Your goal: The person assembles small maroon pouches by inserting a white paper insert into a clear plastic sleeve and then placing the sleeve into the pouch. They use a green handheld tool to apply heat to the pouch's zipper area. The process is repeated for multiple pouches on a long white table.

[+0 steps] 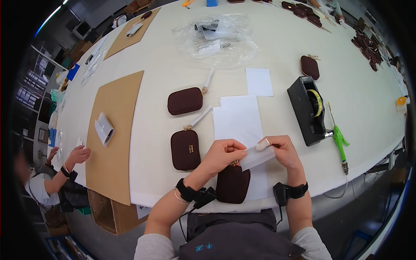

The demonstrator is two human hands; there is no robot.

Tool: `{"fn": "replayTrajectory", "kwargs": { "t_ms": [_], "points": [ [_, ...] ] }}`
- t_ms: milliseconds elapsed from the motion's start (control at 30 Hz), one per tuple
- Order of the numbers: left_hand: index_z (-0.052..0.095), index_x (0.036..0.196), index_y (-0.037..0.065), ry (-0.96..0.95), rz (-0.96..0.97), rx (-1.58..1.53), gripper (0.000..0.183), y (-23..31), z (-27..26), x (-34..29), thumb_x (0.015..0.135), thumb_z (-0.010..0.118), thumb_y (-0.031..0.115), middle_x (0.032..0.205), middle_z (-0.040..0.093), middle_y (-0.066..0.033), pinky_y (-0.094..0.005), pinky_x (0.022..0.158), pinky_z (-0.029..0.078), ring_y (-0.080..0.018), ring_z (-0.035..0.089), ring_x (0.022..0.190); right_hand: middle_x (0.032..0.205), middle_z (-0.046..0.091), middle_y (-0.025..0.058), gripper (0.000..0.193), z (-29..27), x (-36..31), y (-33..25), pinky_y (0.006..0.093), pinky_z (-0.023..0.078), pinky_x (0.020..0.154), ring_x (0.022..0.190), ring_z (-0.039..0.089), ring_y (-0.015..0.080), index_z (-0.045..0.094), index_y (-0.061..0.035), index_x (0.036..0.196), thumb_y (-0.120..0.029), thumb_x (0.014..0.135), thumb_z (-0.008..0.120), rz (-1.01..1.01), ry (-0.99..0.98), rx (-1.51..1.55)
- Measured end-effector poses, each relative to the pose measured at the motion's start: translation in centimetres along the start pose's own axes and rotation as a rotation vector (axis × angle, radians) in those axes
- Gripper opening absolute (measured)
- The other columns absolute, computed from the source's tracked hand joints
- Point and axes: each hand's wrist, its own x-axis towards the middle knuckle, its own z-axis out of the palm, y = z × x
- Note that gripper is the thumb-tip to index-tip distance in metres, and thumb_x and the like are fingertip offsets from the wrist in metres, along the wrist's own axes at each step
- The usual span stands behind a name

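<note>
Between my two hands a small translucent white sheet [257, 160] is stretched above the table. My left hand [223, 156] pinches its left end, right beside a bit of gold-coloured hardware [235, 163]. My right hand [281, 152], with a white cover on one fingertip, grips the sheet's other end. Just below lies a dark brown zip pouch [232, 186], its upper corner overlapped by the sheet. To the left rest two similar pouches, one nearer [185, 150] and one farther [185, 101], each with a white paper-wrapped strap. White paper sheets [237, 117] lie beyond my hands.
A black tape dispenser [306, 112] and a green air or glue gun [339, 145] with a hose stand right. Brown cardboard [113, 134] lies left, near a co-worker's hand [78, 157]. Farther off are clear plastic bags [219, 41] and more brown pouches [367, 51].
</note>
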Motion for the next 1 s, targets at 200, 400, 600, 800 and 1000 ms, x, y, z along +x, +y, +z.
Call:
{"fn": "replayTrajectory", "kwargs": {
  "t_ms": [200, 400, 600, 800, 1000],
  "points": [
    [0.063, 0.095, -0.003, 0.104, 0.086, 0.143, 0.018, -0.6, -0.1, 0.1, 0.084, 0.067, 0.01, 0.076, 0.063, -0.0038, -0.0203, 0.06, 0.048, -0.0072, 0.058, 0.065, 0.091, 0.065, 0.0099, 0.032, 0.2, 0.4, -1.4, 0.0268, 0.051, 0.075, 0.083, 0.063, 0.0137, 0.055, 0.0037, 0.116, -0.006, 0.086, 0.059, 0.265, 0.1, 0.593],
    [0.062, 0.095, -0.003, 0.104, 0.091, 0.029, 0.017, -0.7, -0.2, 0.0, 0.086, 0.066, 0.011, 0.078, 0.062, -0.0032, -0.0208, 0.06, 0.049, -0.0074, 0.059, 0.065, 0.088, 0.066, 0.0074, 0.025, 2.6, 0.3, 0.3, 0.025, 0.05, 0.071, 0.079, 0.062, 0.012, 0.064, 0.0032, 0.1, -0.005, 0.077, 0.07, 0.325, 0.046, 0.226],
    [0.059, 0.102, 0.0, -0.03, -0.126, -0.275, 0.021, -0.5, -0.5, 0.2, 0.089, 0.062, 0.016, 0.086, 0.061, -0.004, -0.0215, 0.061, 0.05, -0.0096, 0.06, 0.066, 0.087, 0.065, 0.0049, 0.013, 2.6, 0.4, 0.8, 0.0245, 0.048, 0.069, 0.077, 0.06, 0.0108, 0.066, 0.0024, 0.092, 0.002, 0.08, 0.061, 0.098, 0.107, 0.193],
    [0.053, 0.111, 0.0, -0.401, -0.251, -0.581, 0.027, 0.0, 0.0, 0.4, 0.092, 0.055, 0.019, 0.092, 0.061, -0.0093, -0.0239, 0.064, 0.051, -0.0143, 0.062, 0.07, 0.102, 0.063, 0.0062, 0.021, 2.7, 0.7, 0.5, 0.0252, 0.048, 0.073, 0.081, 0.059, 0.0111, 0.066, 0.0025, 0.089, 0.01, 0.076, 0.051, -0.034, 0.1, 0.194],
    [0.051, 0.114, -0.003, -0.57, -0.271, -0.661, 0.031, -1.8, 0.5, 0.4, 0.091, 0.055, 0.017, 0.092, 0.061, -0.011, -0.0255, 0.062, 0.05, -0.0162, 0.061, 0.07, 0.103, 0.063, 0.0081, 0.02, 2.9, 0.7, 0.4, 0.025, 0.049, 0.073, 0.088, 0.059, 0.012, 0.065, 0.0001, 0.094, 0.006, 0.077, 0.054, -0.154, 0.001, 0.25]
  ]
}}
